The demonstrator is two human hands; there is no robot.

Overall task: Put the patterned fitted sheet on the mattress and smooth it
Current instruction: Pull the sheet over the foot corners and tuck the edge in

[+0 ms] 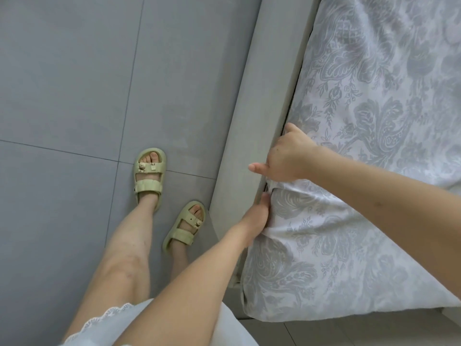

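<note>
The patterned fitted sheet (pixel 369 101), white with a grey floral print, covers the mattress on the right side of the view. Its near corner (pixel 282 290) is pulled down over the mattress side. My right hand (pixel 289 156) reaches in from the right. Its fingers curl down over the sheet-covered mattress edge into the gap beside the bed frame, with the thumb sticking out to the left. Just below it, my left hand (pixel 258 217) grips a bunched fold of the sheet at the mattress side, thumb lying along the fabric and fingers hidden in the gap.
A grey upholstered bed frame rail (pixel 252 101) runs along the left of the mattress. Grey floor tiles (pixel 74 83) lie to the left. My feet in pale green sandals (pixel 149 176) stand close to the rail. A strip of light floor shows below the mattress corner.
</note>
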